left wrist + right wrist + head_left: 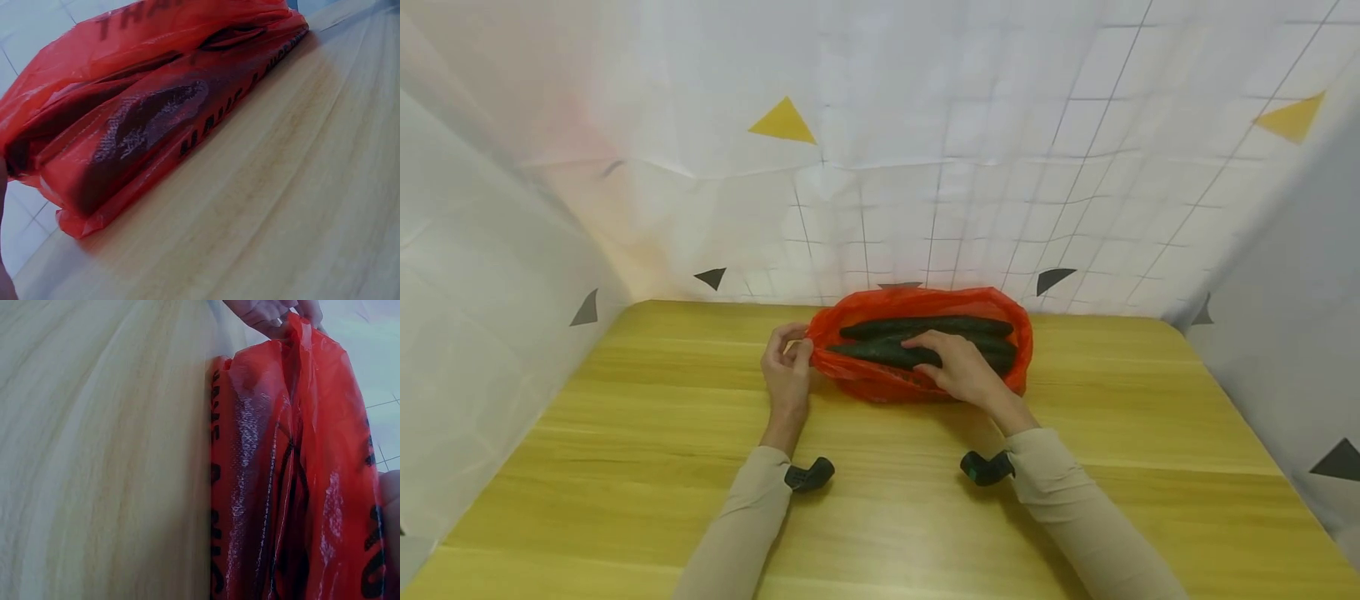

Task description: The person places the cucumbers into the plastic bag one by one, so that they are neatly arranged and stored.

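A red plastic bag (1024, 333) lies on its side along the far part of the table, its mouth spread open upward. Inside are long dark green cucumbers (880, 327), one behind another. My left hand (786, 358) pinches the bag's left end between thumb and fingers; the right wrist view also shows that hand (265, 312) at the gathered plastic. Over the bag's mouth, my right hand (958, 367) reaches in, thumb and fingers on either side of the front cucumber (872, 353). In the left wrist view, black lettering runs along the bag (144, 125).
The wood-grain table (880, 533) ends just behind the bag at a white sheet (880, 200) with grid lines and triangles. More white sheeting closes in the left and right sides. Black wrist cameras (811, 475) sit at both sleeves.
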`<state>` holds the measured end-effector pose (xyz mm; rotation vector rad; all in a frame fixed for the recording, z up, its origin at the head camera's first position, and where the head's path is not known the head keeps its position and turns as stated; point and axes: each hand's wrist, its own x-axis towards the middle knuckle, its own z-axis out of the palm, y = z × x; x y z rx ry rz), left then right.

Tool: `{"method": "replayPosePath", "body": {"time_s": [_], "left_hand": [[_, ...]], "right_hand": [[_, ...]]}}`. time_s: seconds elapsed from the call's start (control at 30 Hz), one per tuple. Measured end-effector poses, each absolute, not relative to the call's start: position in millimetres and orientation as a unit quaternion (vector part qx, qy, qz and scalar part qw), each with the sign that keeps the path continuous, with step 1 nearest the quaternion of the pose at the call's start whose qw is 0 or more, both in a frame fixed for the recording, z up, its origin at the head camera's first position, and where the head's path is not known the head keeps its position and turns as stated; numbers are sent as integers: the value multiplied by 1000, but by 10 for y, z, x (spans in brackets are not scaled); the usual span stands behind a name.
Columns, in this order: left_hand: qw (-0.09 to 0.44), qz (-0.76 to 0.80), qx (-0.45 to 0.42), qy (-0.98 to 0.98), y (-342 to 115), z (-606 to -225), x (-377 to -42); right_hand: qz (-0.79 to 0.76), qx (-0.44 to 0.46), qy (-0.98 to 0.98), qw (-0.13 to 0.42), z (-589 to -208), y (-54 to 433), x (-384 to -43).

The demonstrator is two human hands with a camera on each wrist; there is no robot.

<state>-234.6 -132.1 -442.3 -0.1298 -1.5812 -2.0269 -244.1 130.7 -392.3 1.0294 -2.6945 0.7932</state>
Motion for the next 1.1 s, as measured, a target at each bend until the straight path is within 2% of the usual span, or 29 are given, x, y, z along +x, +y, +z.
{"method": "replayPosePath", "body": {"time_s": [0.3, 1.1], "left_hand": [[269, -761, -40, -590, -1328, -4415, -2344], [289, -742, -38, -604, -1278, -4238, -2181]], "right_hand": [[262, 359, -893, 75, -3965, 1333, -2442], [235, 392, -888, 52, -3974, 1344, -2385]]}}
